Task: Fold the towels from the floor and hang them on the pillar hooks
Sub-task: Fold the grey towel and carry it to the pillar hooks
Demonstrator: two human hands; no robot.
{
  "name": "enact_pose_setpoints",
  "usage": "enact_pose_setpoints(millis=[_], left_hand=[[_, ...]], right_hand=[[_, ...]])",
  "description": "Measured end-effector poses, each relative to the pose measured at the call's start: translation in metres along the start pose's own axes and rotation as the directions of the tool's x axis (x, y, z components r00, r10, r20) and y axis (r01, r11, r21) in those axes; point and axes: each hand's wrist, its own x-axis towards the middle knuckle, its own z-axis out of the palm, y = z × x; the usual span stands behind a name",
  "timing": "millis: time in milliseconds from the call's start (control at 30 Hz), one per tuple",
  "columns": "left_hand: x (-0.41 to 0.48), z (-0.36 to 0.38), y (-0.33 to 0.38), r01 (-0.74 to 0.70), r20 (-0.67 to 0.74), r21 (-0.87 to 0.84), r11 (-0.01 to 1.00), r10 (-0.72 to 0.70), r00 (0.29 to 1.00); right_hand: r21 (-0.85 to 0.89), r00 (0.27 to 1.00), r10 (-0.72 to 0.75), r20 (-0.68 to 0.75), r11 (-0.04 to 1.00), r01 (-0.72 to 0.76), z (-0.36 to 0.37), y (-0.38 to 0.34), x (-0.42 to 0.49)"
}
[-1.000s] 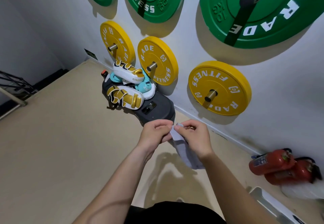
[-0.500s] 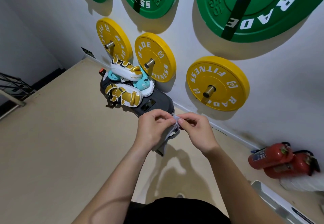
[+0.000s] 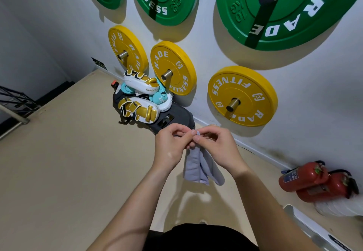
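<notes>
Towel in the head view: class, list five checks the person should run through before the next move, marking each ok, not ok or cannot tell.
1. The left hand pinches the towel at its top edge: ok.
2. The right hand pinches the same edge: ok.
3. The towel hangs off the floor: ok.
4. The layers lie flush: not ok, the lower ends splay apart.
5. A pillar hook is in sight: not ok, none in view.
</notes>
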Motion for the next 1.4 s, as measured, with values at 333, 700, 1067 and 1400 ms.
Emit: enact_pose_setpoints(millis=[333, 700, 1067, 1400], left_hand=[[0.012, -0.021, -0.004, -0.091, 0.231, 0.161, 0.983, 0.052, 0.971], [0.021, -0.029, -0.032, -0.041, 0.370, 0.172, 0.984, -0.026, 0.929], [0.018, -0.068, -0.077, 0.173, 0.196, 0.379, 0.909, -0.261, 0.945], [0.035, -0.083, -0.063, 0.326, -0.105, 0.089, 0.941, -0.316, 0.943]], right_hand=[[-0.278, 0.977, -0.047, 0.210, 0.955, 0.106, -0.014, -0.015, 0.022], [-0.412, 0.942, -0.128, 0.309, 0.875, 0.254, -0.031, -0.048, 0.044], [-0.482, 0.975, -0.171, 0.142, 0.848, 0.219, -0.090, -0.051, 0.071], [-0.554, 0.995, -0.102, -0.022, 0.829, 0.073, -0.106, -0.007, 0.073]])
